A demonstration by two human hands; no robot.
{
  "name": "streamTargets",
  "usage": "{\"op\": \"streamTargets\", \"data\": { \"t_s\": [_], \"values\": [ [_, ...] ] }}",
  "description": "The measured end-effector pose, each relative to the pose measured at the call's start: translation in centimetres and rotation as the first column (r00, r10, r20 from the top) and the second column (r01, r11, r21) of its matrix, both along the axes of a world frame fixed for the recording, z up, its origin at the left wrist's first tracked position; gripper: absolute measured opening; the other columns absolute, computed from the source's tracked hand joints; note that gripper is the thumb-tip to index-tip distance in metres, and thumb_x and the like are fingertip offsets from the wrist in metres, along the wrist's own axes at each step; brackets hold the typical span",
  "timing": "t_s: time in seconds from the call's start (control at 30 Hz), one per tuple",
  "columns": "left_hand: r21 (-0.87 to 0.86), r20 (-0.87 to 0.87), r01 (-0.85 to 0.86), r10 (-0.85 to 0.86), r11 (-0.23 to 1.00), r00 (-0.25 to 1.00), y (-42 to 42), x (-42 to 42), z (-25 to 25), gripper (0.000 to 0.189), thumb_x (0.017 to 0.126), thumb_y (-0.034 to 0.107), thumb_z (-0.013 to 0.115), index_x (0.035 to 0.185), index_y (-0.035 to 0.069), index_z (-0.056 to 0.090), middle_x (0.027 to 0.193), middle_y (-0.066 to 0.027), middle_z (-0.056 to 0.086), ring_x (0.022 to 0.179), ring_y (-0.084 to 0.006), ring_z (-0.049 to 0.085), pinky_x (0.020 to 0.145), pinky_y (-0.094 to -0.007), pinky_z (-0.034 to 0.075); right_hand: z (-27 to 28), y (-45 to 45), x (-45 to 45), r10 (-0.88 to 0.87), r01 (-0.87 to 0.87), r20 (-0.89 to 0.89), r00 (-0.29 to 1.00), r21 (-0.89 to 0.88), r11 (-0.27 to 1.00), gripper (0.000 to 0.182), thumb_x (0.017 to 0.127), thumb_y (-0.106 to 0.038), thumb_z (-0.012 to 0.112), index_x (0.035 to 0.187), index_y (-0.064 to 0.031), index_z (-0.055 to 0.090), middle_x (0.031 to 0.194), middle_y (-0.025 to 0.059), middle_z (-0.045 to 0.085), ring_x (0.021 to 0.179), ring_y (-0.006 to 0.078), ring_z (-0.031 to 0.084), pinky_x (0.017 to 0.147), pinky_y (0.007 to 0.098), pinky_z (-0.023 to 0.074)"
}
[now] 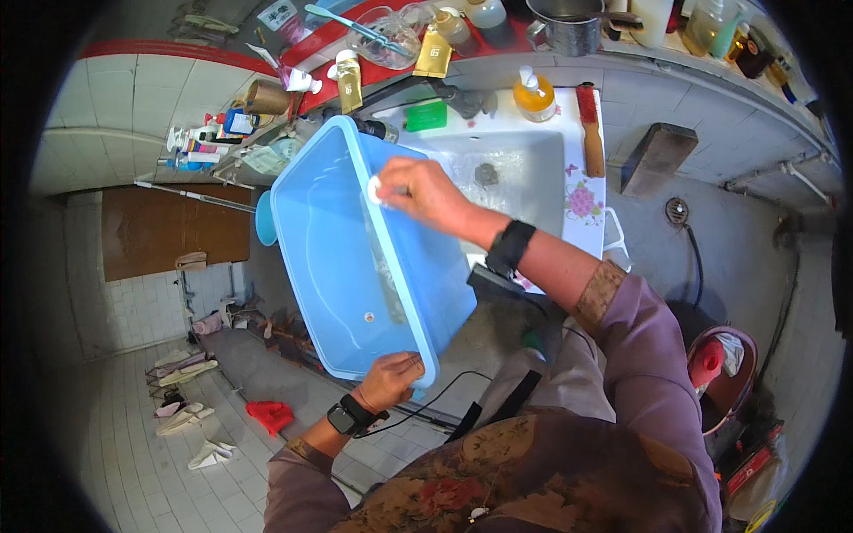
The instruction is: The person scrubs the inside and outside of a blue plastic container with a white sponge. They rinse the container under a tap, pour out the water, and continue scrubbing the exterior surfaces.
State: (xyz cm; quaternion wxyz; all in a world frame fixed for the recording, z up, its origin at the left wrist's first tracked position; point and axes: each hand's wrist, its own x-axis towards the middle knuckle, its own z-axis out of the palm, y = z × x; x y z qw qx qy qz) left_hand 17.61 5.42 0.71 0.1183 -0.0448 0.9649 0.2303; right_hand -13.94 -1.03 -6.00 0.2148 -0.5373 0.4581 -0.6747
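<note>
A large blue plastic tub (pixel 333 253) is tilted at the left edge of the sink basin (pixel 526 173), its open side turned left. My left hand (pixel 393 380) grips its rim at the near corner. My right hand (pixel 426 193) pinches a small white object (pixel 374 190) at the tub's upper rim; what it is I cannot tell. A small round spot (pixel 369 317) shows on the tub's inside. Behind the basin lie a green block (pixel 426 116), a pump bottle of orange liquid (pixel 534 96) and a red-bristled brush with a wooden handle (pixel 590 133).
A shelf above the sink holds a metal mug (pixel 566 30), a glass dish with a toothbrush (pixel 383 40) and several bottles. A turquoise basin (pixel 266 218) is left of the tub. At the right stand a bucket with cloths (pixel 720 373) and a floor drain (pixel 676 210). A thin cable hangs below the tub.
</note>
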Motion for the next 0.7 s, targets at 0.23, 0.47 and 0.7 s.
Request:
{"op": "streamTargets", "data": {
  "t_s": [0.23,0.47,0.7],
  "values": [
    [0.007,-0.003,-0.002,0.002,1.0,1.0,-0.1,0.4,-0.1,0.05,0.056,-0.005,0.066,0.106,0.002,0.063,0.104,-0.0091,0.069,0.096,-0.0281,0.066,0.075,-0.0382,0.058,0.1,7.0,4.4,0.077,-0.076,0.184,0.98,-0.015,0.997,0.009,0.079,0.005,0.068,0.087,0.0003,0.067,0.094,0.0136,0.065,0.086,0.0342,0.066,0.075,0.0398,0.0526],
    [0.044,0.055,0.033,-0.036,0.998,0.998,-1.0,-0.6,-0.3,0.05,0.056,-0.003,0.067,0.105,0.004,0.064,0.105,-0.0091,0.07,0.097,-0.0277,0.066,0.074,-0.038,0.058,-0.5,-2.4,-0.7,-0.166,0.173,0.09,0.982,-0.072,0.982,0.01,0.076,0.002,0.07,0.084,-0.004,0.069,0.089,0.0135,0.065,0.084,0.0354,0.065,0.074,0.0427,0.051],
    [0.029,0.063,-0.001,-0.001,1.0,0.998,-0.3,0.4,0.0,0.047,0.057,-0.004,0.067,0.103,0.005,0.065,0.103,-0.0094,0.07,0.095,-0.028,0.066,0.075,-0.0381,0.058,-0.8,-0.4,2.1,-0.057,0.063,0.153,0.987,-0.035,0.997,0.016,0.077,0.003,0.074,0.091,-0.0039,0.07,0.096,0.0076,0.064,0.09,0.0224,0.065,0.078,0.0322,0.0532]
  ]
}}
